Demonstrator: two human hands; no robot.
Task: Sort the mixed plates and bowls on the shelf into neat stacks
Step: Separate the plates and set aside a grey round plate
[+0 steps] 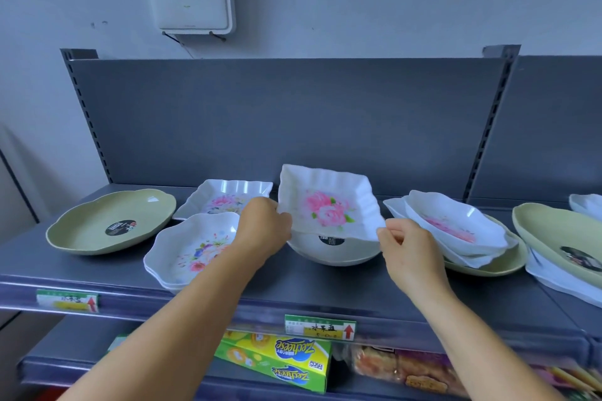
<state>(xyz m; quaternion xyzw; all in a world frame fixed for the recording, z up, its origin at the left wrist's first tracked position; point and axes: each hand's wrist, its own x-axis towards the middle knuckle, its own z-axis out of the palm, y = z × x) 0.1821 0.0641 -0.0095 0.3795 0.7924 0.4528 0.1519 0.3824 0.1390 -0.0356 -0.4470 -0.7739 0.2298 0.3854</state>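
My left hand (pixel 265 228) pinches the left edge of the square rose plate (pixel 329 205); my right hand (pixel 405 249) pinches its near right corner. The plate is tilted up between them, over the pale bowl (pixel 334 252) just below. Risk: thin edge pinches only, so the plate could slip and knock the bowl. A matching square plate (pixel 224 200) sits behind my left hand; swinging there could clip the flower bowl (pixel 192 247) under my left wrist. The mixed pile (pixel 456 231) beside my right hand looks tippy.

Left hand (pixel 265 228) fingers curled gripping, right hand (pixel 407 246) fingers pinching
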